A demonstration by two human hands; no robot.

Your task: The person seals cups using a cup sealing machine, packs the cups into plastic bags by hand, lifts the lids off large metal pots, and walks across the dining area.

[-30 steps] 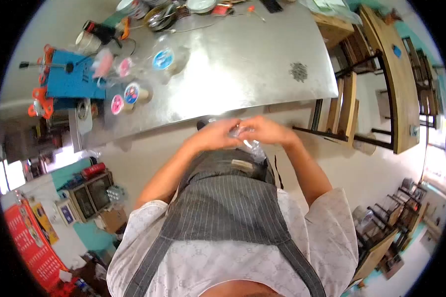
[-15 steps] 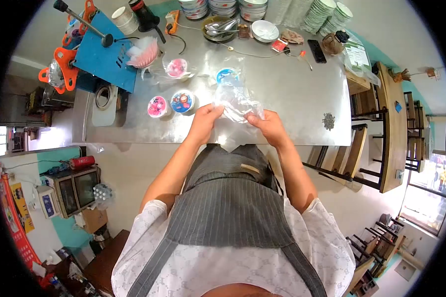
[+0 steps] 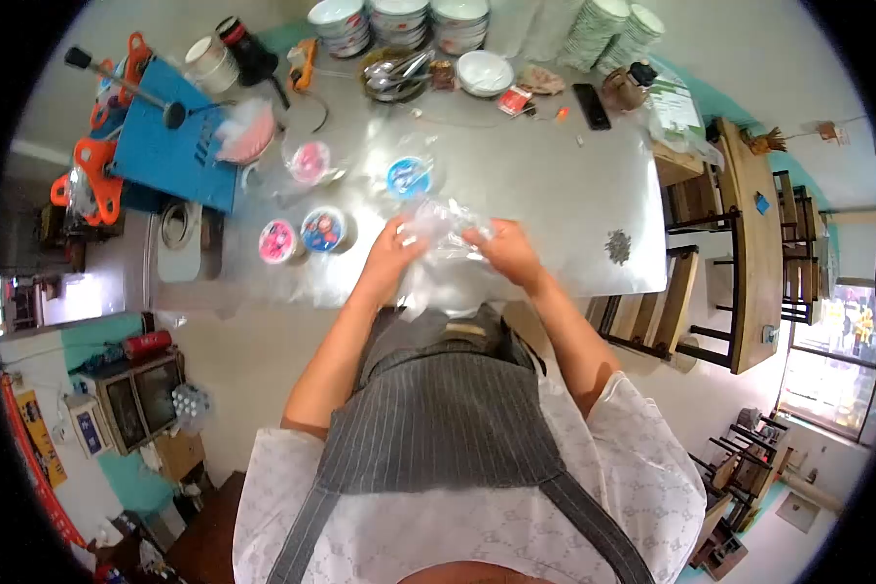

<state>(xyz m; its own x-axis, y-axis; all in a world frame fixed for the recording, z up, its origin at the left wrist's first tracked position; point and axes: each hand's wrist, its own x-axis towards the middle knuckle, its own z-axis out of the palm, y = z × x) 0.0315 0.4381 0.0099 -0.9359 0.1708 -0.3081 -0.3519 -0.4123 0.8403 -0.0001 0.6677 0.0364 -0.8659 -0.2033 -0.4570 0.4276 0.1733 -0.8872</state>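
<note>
"Where's the plastic bag (image 3: 445,224)?"
"Between the left hand (image 3: 389,257) and right hand (image 3: 510,253), on the near side of the blue-topped tub (image 3: 409,178)."
"And the fingers?"
"Both hands curl nearly closed, each pinching one side of it."
"How does it look?"
"Clear, thin, crumpled, glare on its folds."

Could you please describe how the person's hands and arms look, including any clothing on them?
The left hand and right hand are bare and ungloved. The short, loose whitish sleeves bear a faint grey pattern; the apron is dark grey and pinstriped.
</note>
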